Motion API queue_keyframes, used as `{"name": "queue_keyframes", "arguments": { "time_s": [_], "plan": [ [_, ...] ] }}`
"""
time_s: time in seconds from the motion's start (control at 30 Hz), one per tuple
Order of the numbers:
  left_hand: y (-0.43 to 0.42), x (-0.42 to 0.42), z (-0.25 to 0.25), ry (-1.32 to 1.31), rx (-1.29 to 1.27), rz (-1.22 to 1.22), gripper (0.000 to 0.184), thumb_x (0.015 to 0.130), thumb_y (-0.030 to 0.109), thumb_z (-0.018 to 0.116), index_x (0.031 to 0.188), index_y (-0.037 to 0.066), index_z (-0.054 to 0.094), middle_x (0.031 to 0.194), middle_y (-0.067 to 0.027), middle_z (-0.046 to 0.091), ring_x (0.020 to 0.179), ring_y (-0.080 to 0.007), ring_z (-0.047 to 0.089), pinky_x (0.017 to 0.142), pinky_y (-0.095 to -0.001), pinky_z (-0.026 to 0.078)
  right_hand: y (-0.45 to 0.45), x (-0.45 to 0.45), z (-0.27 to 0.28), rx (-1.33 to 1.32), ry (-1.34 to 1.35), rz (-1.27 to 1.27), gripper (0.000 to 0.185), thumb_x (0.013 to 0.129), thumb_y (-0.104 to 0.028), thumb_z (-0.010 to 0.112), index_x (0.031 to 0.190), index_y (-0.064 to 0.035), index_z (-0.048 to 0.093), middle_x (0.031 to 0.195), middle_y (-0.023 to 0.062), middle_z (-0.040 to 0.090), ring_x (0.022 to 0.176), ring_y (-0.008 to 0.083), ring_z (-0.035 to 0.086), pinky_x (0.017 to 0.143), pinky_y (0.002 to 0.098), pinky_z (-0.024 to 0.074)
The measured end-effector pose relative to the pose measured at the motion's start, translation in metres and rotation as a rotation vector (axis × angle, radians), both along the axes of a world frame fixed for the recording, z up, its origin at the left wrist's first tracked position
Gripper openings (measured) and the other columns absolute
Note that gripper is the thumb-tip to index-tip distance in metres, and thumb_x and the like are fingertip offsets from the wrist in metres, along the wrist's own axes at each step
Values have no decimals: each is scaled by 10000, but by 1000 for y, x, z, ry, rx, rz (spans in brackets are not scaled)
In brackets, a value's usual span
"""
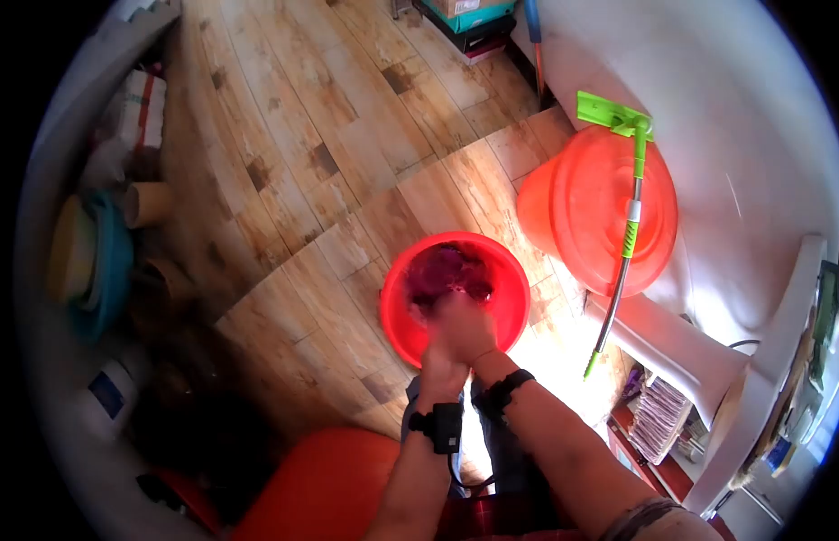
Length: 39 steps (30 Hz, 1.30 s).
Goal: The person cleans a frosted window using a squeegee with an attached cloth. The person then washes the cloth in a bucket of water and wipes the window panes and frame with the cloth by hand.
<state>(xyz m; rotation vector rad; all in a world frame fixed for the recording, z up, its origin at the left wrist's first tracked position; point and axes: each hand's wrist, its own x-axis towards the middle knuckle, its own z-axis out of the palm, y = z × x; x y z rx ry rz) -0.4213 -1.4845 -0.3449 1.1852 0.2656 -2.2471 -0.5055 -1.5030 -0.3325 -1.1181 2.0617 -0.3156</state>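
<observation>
A red basin (392,311) stands on the floor in front of me, with a wet-looking dark purple cloth (447,269) bunched inside it. My right hand (466,326) reaches over the near rim. It is blurred, with its fingers curled in at the cloth's near edge. Pressed close against it, on the left and nearer to me, is my left hand (445,365). The right hand and the blur hide its fingers, so its grip does not show. Both wrists wear dark bands, the left one with a small black box.
A large orange-red lidded tub (582,212) stands right of the basin, a green-headed mop (629,239) leaning across it. Beyond are a white pedestal (663,343) and stacked boxes (469,22). Blue basins (117,261) line the left wall. A red-orange rounded object (320,487) sits near me.
</observation>
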Motion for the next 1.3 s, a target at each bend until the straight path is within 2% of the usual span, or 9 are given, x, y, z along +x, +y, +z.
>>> {"name": "queue_keyframes", "arguments": {
  "time_s": [0.2,0.5,0.7,0.77,0.83,0.9,1.1,1.23,1.3],
  "plan": [
    [-21,-14,98,120,-136,-78,576,932,526,296,1310,102,389,1349,-80,408,1239,-236,397,1029,-402,323,14,-17,57,-551,-135,-113,288,874,-281,461,985,-45,582,1008,159,590,975,343,542,815,461,408],
    [-11,-19,138,1,-237,-125,429,935,449,383,1154,102,506,1136,-60,556,1054,-206,534,909,-346,436,28,-23,160,-500,-152,146,501,862,-334,440,1222,14,471,1264,191,471,1229,365,377,1020,530,180],
    [1,-37,186,-149,-328,-290,315,941,305,449,1134,64,515,1014,-29,592,896,-140,574,796,-285,470,22,-50,176,-342,39,-95,623,865,-402,434,1304,35,374,1277,210,461,1234,383,362,1035,570,129],
    [0,-41,188,-461,-919,-467,286,929,298,471,1052,60,570,927,-3,618,815,-130,589,699,-286,479,19,-51,187,-444,88,-64,568,891,-383,405,1291,20,405,1250,227,478,1215,374,387,1014,542,172],
    [-14,-57,221,-489,-482,-375,348,942,317,420,998,24,600,880,-47,631,751,-170,607,645,-298,479,22,-58,214,-486,-14,9,519,893,-371,410,1252,1,459,1161,222,547,1114,356,492,946,489,321],
    [-24,-50,175,-1087,-1202,-708,448,945,366,363,911,1,621,787,-131,639,676,-242,621,596,-331,480,23,-64,217,-424,-59,6,462,903,-356,406,1194,-13,511,1017,220,607,959,357,579,808,437,441],
    [-49,-67,233,-900,-629,-804,378,912,316,370,944,-12,555,560,-194,561,628,-297,625,561,-442,475,72,-69,235,-393,-238,-101,405,918,-374,390,1108,-63,568,946,196,622,897,376,595,759,434,476],
    [-49,-52,193,-1563,-1861,-1124,240,826,118,503,984,-63,502,633,-187,576,615,-297,603,522,-436,463,100,-74,233,-423,-135,-194,345,928,-368,382,975,-94,586,829,185,621,796,384,601,673,457,471],
    [-52,-58,202,-1463,-1578,-1143,251,815,122,521,976,-68,490,674,-177,586,613,-314,589,508,-431,453,109,-81,234,-385,-140,-220,353,925,-367,391,985,-82,592,784,178,621,758,366,609,660,448,472]
  ]
}}
